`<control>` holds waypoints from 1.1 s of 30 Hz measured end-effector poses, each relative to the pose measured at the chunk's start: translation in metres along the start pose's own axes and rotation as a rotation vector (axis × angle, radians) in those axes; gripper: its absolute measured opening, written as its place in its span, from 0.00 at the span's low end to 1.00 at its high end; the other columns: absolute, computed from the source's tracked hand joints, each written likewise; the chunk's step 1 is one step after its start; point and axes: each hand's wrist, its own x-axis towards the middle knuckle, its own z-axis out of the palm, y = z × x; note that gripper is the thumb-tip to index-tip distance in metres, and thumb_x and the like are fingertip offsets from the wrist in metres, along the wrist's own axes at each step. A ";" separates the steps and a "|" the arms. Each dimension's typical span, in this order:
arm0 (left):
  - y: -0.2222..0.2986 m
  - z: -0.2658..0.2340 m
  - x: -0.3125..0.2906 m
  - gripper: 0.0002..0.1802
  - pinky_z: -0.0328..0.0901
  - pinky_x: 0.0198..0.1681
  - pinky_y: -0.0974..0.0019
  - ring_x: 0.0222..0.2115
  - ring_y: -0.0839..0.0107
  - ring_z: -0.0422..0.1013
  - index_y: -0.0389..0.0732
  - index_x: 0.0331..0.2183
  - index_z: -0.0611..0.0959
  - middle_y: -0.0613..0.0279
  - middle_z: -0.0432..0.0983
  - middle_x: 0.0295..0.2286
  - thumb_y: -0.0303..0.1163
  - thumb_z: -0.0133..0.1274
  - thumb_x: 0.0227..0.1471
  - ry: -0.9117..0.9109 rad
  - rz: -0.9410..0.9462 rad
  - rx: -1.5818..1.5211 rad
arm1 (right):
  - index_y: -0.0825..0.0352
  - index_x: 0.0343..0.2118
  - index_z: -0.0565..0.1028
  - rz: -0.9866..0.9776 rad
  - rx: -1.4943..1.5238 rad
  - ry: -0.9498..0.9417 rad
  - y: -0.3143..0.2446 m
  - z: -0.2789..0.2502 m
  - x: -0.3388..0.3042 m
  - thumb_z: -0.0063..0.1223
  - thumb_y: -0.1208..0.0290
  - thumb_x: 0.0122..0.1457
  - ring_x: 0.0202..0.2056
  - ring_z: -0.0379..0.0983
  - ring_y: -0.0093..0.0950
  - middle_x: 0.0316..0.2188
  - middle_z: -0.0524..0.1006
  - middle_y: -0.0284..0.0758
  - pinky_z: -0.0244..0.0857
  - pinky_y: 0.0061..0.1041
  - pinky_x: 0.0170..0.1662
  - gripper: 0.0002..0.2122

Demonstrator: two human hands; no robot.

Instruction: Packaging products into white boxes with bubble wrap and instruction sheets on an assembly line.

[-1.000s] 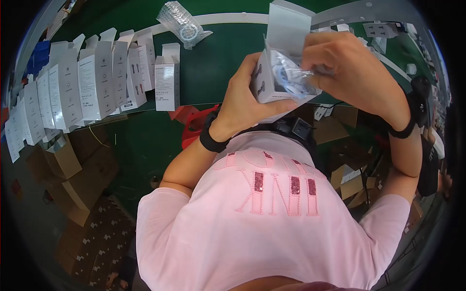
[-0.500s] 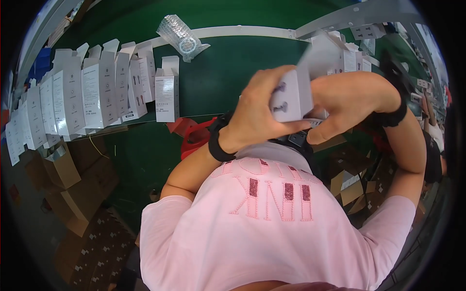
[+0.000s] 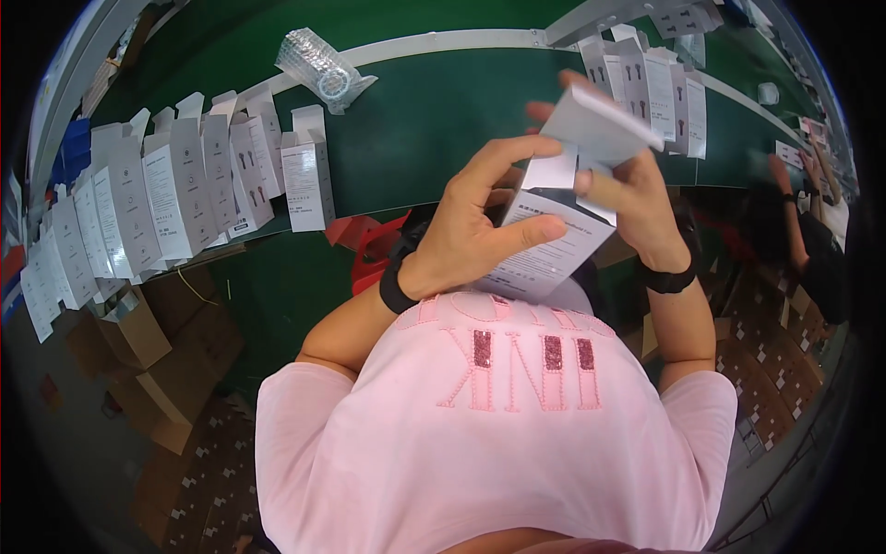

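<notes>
A tall white printed carton box [image 3: 554, 242] is held tilted in front of my chest, its top open toward the far side. My left hand [image 3: 466, 208] closes round its left side, thumb across the printed face and fingers at the far edge. At the top, my right hand [image 3: 646, 208] is on the box, its thumb over the opening. Its fingers pass behind a raised white flap [image 3: 600, 125] and are partly hidden and blurred. Whatever lies inside the box cannot be made out.
Open white boxes [image 3: 171, 189] stand in a row at left, another box [image 3: 306, 180] beside them. A bubble-wrapped item [image 3: 323, 72] lies near the metal rail. More boxes [image 3: 646, 88] stand at right. Brown cartons [image 3: 171, 369] are below; a co-worker's arm [image 3: 796, 226] shows at far right.
The box has turned so its printed side and open top show. My right hand has moved from its lower side to the raised flap. My view has shifted slightly.
</notes>
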 end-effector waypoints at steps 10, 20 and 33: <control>0.002 0.011 0.014 0.40 0.68 0.45 0.64 0.43 0.66 0.72 0.39 0.52 0.66 0.52 0.71 0.44 0.35 0.70 0.41 0.000 -0.167 0.124 | 0.70 0.50 0.75 -0.334 -0.466 -0.027 -0.002 -0.021 -0.030 0.47 0.70 0.61 0.54 0.70 0.37 0.53 0.73 0.45 0.60 0.33 0.57 0.16; -0.026 0.035 0.046 0.45 0.64 0.49 0.66 0.45 0.69 0.69 0.37 0.57 0.62 0.54 0.70 0.46 0.38 0.68 0.44 -0.132 -0.249 0.148 | 0.66 0.56 0.70 -0.248 -0.873 0.009 -0.018 -0.045 -0.054 0.64 0.62 0.49 0.62 0.57 0.45 0.61 0.63 0.48 0.53 0.41 0.62 0.30; -0.086 0.147 0.226 0.58 0.55 0.60 0.56 0.57 0.46 0.60 0.23 0.60 0.55 0.30 0.60 0.55 0.54 0.64 0.43 -0.139 -0.026 0.813 | 0.72 0.51 0.72 -0.355 -0.427 1.529 0.066 -0.418 -0.153 0.62 0.64 0.56 0.42 0.74 0.23 0.41 0.77 0.34 0.68 0.24 0.46 0.23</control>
